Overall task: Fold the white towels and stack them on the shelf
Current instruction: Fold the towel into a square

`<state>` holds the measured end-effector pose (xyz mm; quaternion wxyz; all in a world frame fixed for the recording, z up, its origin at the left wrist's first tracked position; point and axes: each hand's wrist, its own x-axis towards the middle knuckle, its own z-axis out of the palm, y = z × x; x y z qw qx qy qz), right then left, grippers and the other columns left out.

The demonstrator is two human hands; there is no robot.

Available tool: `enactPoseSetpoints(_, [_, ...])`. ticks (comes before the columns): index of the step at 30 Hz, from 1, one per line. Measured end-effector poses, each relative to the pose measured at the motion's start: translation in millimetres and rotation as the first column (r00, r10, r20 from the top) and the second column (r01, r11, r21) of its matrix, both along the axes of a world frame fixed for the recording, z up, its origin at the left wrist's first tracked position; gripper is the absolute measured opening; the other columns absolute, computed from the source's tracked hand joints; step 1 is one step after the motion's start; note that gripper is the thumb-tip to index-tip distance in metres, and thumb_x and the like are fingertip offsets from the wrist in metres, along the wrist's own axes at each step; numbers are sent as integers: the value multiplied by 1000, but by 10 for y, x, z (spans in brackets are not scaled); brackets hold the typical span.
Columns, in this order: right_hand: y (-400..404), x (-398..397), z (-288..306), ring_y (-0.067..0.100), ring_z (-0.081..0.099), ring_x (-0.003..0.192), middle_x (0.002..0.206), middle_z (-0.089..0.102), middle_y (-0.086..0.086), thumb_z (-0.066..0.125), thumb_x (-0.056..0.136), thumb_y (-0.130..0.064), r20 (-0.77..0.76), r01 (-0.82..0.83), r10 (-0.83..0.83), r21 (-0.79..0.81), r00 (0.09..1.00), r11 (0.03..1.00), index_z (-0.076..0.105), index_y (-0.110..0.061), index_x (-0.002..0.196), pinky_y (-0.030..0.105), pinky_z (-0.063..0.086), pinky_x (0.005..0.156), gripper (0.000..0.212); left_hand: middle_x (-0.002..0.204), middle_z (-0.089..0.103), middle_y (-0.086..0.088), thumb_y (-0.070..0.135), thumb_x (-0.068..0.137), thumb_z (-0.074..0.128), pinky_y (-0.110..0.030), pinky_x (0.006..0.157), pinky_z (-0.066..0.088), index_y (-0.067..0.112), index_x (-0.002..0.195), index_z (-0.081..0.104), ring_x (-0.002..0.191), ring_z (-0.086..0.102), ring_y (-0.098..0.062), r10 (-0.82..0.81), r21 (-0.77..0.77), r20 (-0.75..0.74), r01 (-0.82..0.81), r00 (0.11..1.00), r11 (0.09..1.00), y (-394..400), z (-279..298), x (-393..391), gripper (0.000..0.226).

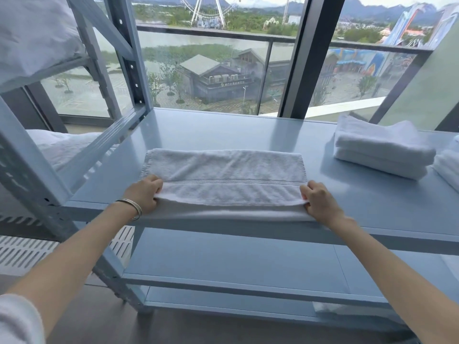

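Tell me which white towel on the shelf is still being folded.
The towel spread at the shelf's front, gripped at its near edge by the left hand and right hand. The folded stack at right lies untouched.

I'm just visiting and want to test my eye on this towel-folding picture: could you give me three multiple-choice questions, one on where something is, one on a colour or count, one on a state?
1. Where is the stack of folded towels?
A. right end of the shelf
B. on the floor
C. left of the hands

2. What colour is the shelf?
A. red
B. pale blue
C. black

3. What are the hands doing?
A. hanging free
B. both gripping the towel's near edge
C. one holding a cup

Answers: 1 A, the stack sits far right. 2 B, its surface is pale blue. 3 B, the left hand and right hand pinch the white towel at its near corners.
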<state>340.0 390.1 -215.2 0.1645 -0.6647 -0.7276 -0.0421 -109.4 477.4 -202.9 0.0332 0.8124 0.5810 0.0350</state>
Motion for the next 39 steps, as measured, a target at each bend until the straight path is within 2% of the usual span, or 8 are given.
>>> enactPoseSetpoints(5, [438, 38, 181, 37, 51, 84, 87, 51, 22, 50, 69, 14, 25, 123, -123, -21, 992, 992, 53, 4, 80, 37, 42, 63, 15, 108, 54, -13, -1, 75, 52, -34, 70, 43, 15, 82, 39, 88, 56, -33, 51, 25, 65, -52, 997, 998, 474, 87, 205, 21])
enactPoseSetpoints(11, [467, 11, 438, 24, 41, 66, 73, 48, 17, 57, 62, 20, -43, 113, -106, 248, 993, 962, 50, 0, 70, 31, 33, 56, 23, 82, 56, -22, -12, 71, 51, -41, 56, 42, 2, 81, 49, 64, 57, -41, -43, 391, 171, -28, 984, 920, 452, 345, 197, 17])
enactPoseSetpoints(15, [330, 96, 42, 34, 52, 74, 75, 50, 16, 58, 60, 18, -7, 144, -144, 0, 990, 990, 53, 0, 71, 32, 39, 57, 22, 110, 55, -8, 5, 82, 55, -38, 68, 46, 9, 97, 50, 91, 59, -32, 8, 83, -33, -6, 999, 997, 229, 15, 154, 16])
enactPoseSetpoints(19, [302, 93, 63, 33, 52, 76, 76, 49, 13, 55, 63, 19, -1, 156, -156, -19, 988, 988, 54, -2, 71, 37, 46, 57, 23, 118, 51, -5, 3, 82, 53, -36, 72, 45, 10, 101, 49, 99, 56, -28, 20, 26, -118, -17, 993, 1000, 242, 132, 174, 21])
enactPoseSetpoints(26, [374, -337, 529, 25, 53, 111, 117, 56, 2, 42, 89, -5, 366, 299, -205, -222, 907, 928, 64, -18, 111, 33, 39, 92, 33, 153, 20, -1, 4, 91, 38, -55, 109, 23, 17, 133, 38, 142, 17, -22, -68, -175, -587, -44, 807, 984, 437, 514, 398, 44])
enactPoseSetpoints(30, [724, -962, 500, 30, 48, 118, 132, 51, 8, 40, 90, -7, 93, 89, -80, -98, 992, 991, 56, -8, 124, 35, 35, 99, 38, 157, 9, 3, 5, 92, 33, -60, 111, 13, 17, 144, 28, 145, 6, -21, -132, -139, -322, 91, 937, 986, 522, 559, 1039, 54])
enactPoseSetpoints(33, [1166, -1378, 378, 26, 24, 139, 152, 28, 10, 37, 95, -11, 81, -1, 13, -152, 997, 988, 36, -5, 140, 40, 19, 114, 46, 158, 0, 5, 18, 98, 29, -57, 113, 7, 20, 150, 10, 145, -1, -19, -136, -108, -90, 126, 987, 986, 618, 318, 1583, 54])
enactPoseSetpoints(39, [1766, -1602, 233, 19, -7, 145, 158, -2, -1, 26, 100, -28, 145, 10, 30, -269, 989, 963, 6, -12, 150, 50, -1, 115, 55, 157, -7, 10, 35, 101, 12, -56, 114, -3, 24, 150, -4, 145, -9, -17, -112, -172, -3, 110, 994, 979, 1138, -77, 1730, 52])
